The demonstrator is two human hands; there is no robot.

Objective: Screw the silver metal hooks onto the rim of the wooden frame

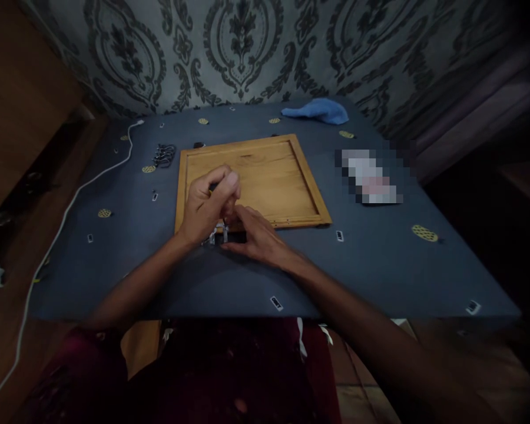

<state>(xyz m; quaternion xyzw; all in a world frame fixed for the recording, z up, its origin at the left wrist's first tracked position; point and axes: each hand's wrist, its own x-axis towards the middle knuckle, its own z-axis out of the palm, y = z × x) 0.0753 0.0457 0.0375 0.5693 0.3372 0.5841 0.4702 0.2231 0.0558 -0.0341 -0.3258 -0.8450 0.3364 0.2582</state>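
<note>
I see both hands meeting at the near rim of the wooden tray [291, 221], which lies flat on the blue table [380, 265]. My left hand [209, 203] is curled shut, knuckles up, around a dark object [212, 187] that barely shows between thumb and fingers; I cannot tell what it is. Just under that fist a small metal fitting [218, 234] sits against the tray's near edge. My right hand [258, 235] lies low with its fingers stretched out and loose, fingertips touching the fitting from the right. To the tray's left lie a bunch of metal hooks [163, 154] and a white cable [92, 176]; a blue cloth [320, 110] rests at the far edge.
</note>
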